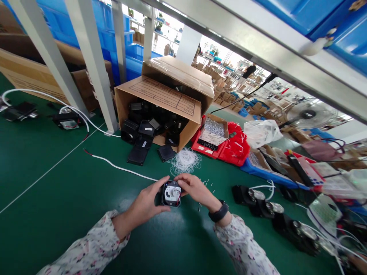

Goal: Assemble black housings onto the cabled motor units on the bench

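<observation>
So the thing in hand is a small black housing (163,198), sitting just below the middle of the frame. It's squarish with rounded corners, open side facing up. Inside there's a whitish plate (169,194) with a dark curved mark on its left and a pale roundish bit on its right, plus a red wire (179,199) bending along the lower right. A white cable (123,168) runs from near its top edge toward center left, ending in a reddish tip. Left hand (145,204) has it gripped, thumb along the bottom edge and fingers up by the top left. Right hand (197,189) has bent fingers touching the upper right corner; can't tell if they're pinching the rim or something tiny.
</observation>
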### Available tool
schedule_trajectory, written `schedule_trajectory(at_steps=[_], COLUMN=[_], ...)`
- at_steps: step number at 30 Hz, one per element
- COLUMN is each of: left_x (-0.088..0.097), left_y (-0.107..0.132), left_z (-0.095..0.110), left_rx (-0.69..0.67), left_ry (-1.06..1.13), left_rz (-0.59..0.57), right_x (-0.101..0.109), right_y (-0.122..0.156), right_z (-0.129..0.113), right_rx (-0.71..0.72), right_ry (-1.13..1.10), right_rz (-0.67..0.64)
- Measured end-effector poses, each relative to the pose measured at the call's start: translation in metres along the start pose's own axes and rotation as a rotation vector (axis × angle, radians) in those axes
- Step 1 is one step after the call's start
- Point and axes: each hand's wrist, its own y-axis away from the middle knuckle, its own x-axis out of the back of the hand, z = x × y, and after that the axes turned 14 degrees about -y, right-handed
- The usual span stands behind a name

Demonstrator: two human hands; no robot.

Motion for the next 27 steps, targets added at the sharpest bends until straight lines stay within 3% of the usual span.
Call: schedule_trajectory(at_steps=[5, 12, 16, 21, 27], left_x=[-0.001, -0.004, -0.006, -0.007, -0.007], left_y=[0.000, 0.000, 0.001, 0.001, 0.000], left_z=[-0.005, -0.008, -0.009, -0.009, -0.011], left_rx=[-0.125, -0.140, -0.152, -0.147, -0.181], left_ry=[-0.101, -0.206, -0.221, -0.199, -0.257], left_rz=[0.008, 0.013, 0.025, 0.030, 0.053], right_x=[-0.001, -0.008, -0.015, -0.017, -0.016], right_y=[0.006, 0.024, 0.029, 0.023, 0.021], right_z=[0.007, 0.017, 0.025, 0.025, 0.023], right_rx=[0.050, -0.035, -0.012, 0.113, 0.251], right_ry=[0.086, -0.384, -0.509, -0.348, -0.033], right_rz=[0.015, -0.005, 0.004, 0.149, 0.211])
